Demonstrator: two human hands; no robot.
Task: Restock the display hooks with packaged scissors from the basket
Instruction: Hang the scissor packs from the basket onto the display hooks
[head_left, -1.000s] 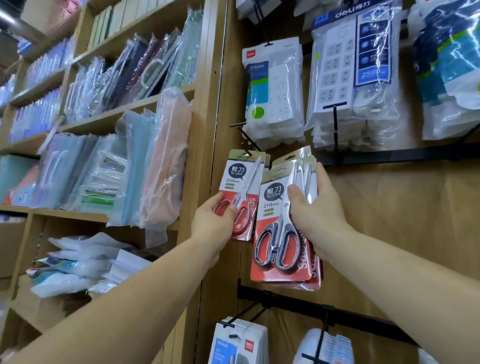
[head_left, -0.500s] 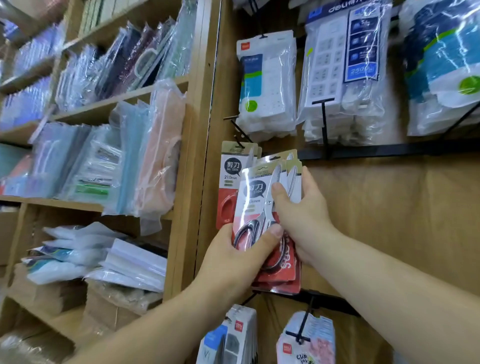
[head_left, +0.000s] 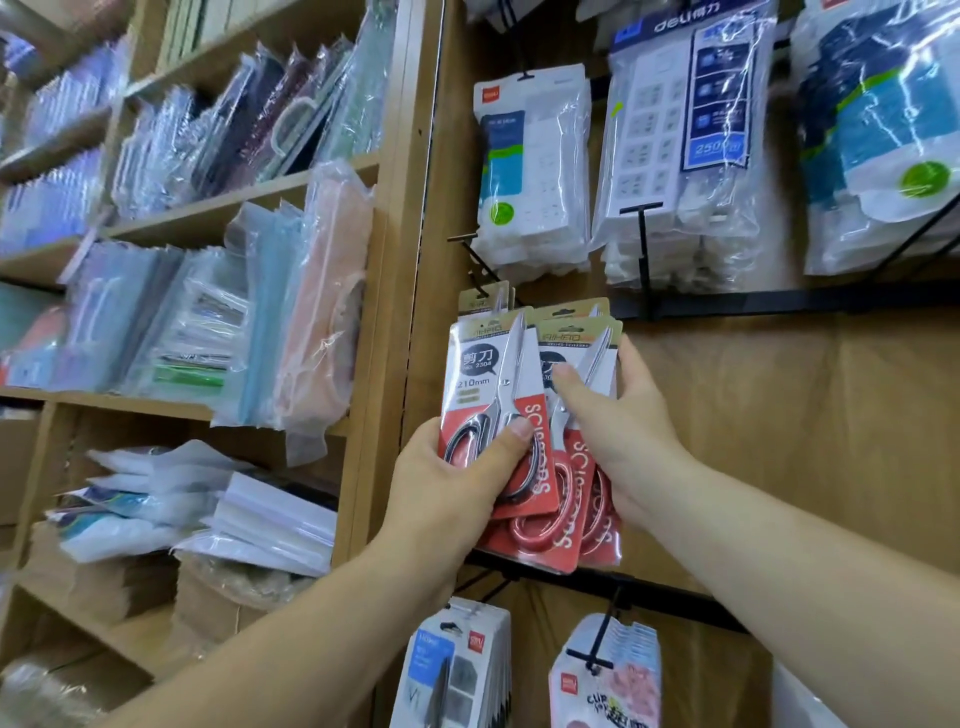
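Both hands are busy up at the wall. The left hand (head_left: 447, 488) is gripping one scissors pack (head_left: 493, 384) by its lower half, thumb pressing over the black handles, fingers tucked behind. Right next to it, the right hand (head_left: 623, 421) is clutching a small stack of packs (head_left: 571, 504), thumb lying across the front card, fingers wrapping round the right edge. That single pack is overlapping the stack's left side. Another pack (head_left: 480, 301) is peeking out behind them, just under a black hook (head_left: 475, 257); can't tell if it's actually hanging on it. Bagged power strips (head_left: 535, 176) are hanging above, and wooden shelves (head_left: 249, 200) of plastic-wrapped stuff are sitting off to the left.
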